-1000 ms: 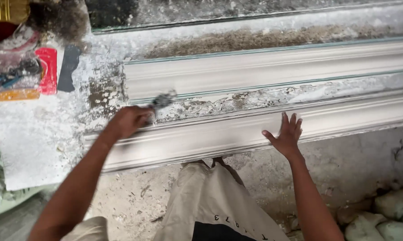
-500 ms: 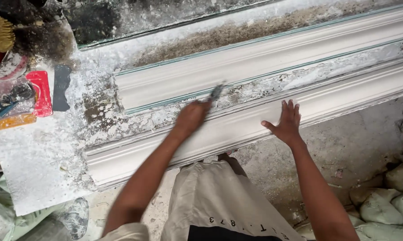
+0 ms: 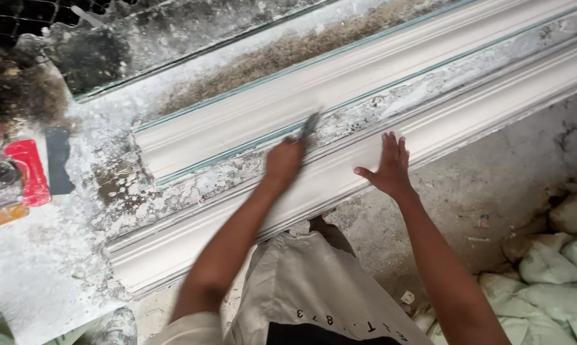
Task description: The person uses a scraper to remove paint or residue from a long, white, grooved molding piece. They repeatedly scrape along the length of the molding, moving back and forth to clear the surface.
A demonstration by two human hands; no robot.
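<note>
Two long white plaster mouldings lie side by side on a plaster-crusted workbench. My left hand grips a small flat-bladed scraper, whose blade rests in the gap between the far moulding and the near moulding. The hand is blurred with motion. My right hand lies flat, fingers spread, on the top face of the near moulding, just right of the left hand.
At the bench's left end lie a red flat tool, a dark rectangular pad and an orange-handled tool. A sheet of glass runs along the back. Pale filled sacks are heaped on the concrete floor at the lower right.
My left hand has slid the scraper rightward along the gap between the mouldings. My right hand has stayed pressed flat on the near moulding.
</note>
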